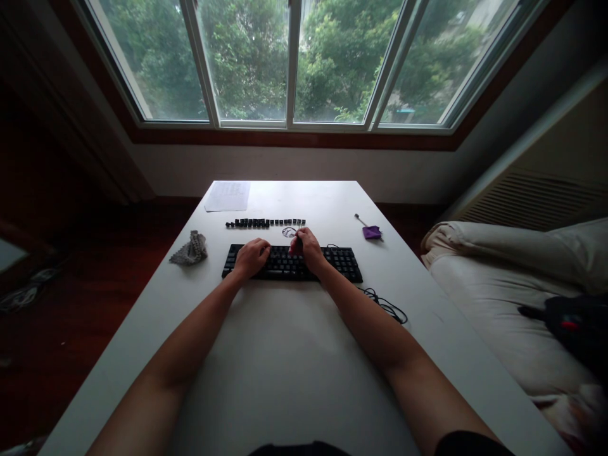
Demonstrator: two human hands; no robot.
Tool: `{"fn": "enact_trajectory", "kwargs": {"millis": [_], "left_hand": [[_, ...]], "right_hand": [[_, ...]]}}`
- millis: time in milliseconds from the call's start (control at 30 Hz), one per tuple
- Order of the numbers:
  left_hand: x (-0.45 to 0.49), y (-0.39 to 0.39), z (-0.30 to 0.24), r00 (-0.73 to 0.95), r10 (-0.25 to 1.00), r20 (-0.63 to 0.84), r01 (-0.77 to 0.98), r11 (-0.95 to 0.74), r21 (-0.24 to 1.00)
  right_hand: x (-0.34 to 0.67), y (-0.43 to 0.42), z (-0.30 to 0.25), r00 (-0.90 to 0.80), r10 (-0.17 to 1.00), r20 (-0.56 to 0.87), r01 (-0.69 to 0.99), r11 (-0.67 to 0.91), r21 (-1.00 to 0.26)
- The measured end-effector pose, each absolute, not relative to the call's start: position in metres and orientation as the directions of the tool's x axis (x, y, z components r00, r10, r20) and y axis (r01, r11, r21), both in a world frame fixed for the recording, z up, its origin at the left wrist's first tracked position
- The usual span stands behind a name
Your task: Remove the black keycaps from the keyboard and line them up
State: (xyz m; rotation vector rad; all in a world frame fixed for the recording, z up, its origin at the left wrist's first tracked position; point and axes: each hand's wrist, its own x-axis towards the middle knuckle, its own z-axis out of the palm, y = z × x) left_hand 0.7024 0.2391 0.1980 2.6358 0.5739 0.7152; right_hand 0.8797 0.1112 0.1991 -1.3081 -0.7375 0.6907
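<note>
A black keyboard lies across the white table in front of me, partly covered by both hands. My left hand rests over its left part, with bent fingers closed at the far edge and the thumb near the index finger. Above the middle of the keyboard, my right hand is closed around a small dark-handled tool with thin metal wires pointing up, which looks like a keycap puller. Black keycaps stand in a row beyond the keyboard. Between them and my right hand lies a small round wire-like item.
A crumpled grey cloth lies left of the keyboard, a paper sheet at the back left. To the right are a purple item, a thin-handled brush-like tool and a coiled black cable. A cream sofa flanks the table.
</note>
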Motion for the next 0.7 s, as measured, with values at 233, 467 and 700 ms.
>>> {"fn": "enact_trajectory", "kwargs": {"millis": [233, 467, 700], "left_hand": [[0.696, 0.263, 0.197, 0.724, 0.538, 0.431, 0.405, -0.838, 0.367], [0.686, 0.283, 0.191, 0.686, 0.620, 0.380, 0.534, -0.784, 0.316], [0.685, 0.282, 0.191, 0.705, 0.611, 0.360, 0.543, -0.792, 0.281]], "right_hand": [[0.867, 0.104, 0.205, 0.357, 0.873, 0.334, 0.654, 0.022, -0.756], [0.843, 0.107, 0.216, 0.320, 0.931, 0.175, 0.903, -0.245, -0.352], [0.847, 0.123, 0.220, 0.290, 0.954, 0.080, 0.920, -0.255, -0.298]]}}
